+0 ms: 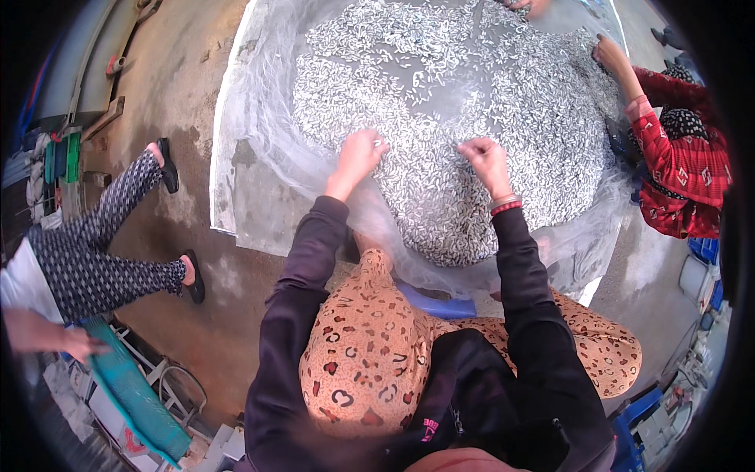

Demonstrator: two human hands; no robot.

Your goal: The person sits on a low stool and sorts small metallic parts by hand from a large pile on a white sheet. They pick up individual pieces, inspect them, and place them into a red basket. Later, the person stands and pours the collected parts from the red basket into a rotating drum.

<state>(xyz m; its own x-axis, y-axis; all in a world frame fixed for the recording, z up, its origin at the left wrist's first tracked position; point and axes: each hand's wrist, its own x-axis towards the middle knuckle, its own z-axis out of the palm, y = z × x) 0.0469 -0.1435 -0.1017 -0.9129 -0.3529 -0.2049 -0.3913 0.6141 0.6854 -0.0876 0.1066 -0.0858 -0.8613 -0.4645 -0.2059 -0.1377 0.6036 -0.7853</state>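
A wide layer of small silvery-white slender pieces, looking like tiny fish (440, 200), lies over a pale mesh net (271, 149) in front of me. My left hand (359, 161) is over the layer's near left part, its fingers pinched together with a pale bit at the tips. To the right, my right hand (487, 162), with a red band at the wrist, is also closed in a pinch just above the pieces. What lies between its fingertips is hidden. A gap of the silvery pieces separates my two hands.
A co-worker in a red patterned top (684, 173) reaches in from the right; another person's hand (535, 6) is at the far edge. On the left someone in patterned trousers (118, 244) stands near a teal plastic object (138, 393). A blue object (432, 302) lies by my legs.
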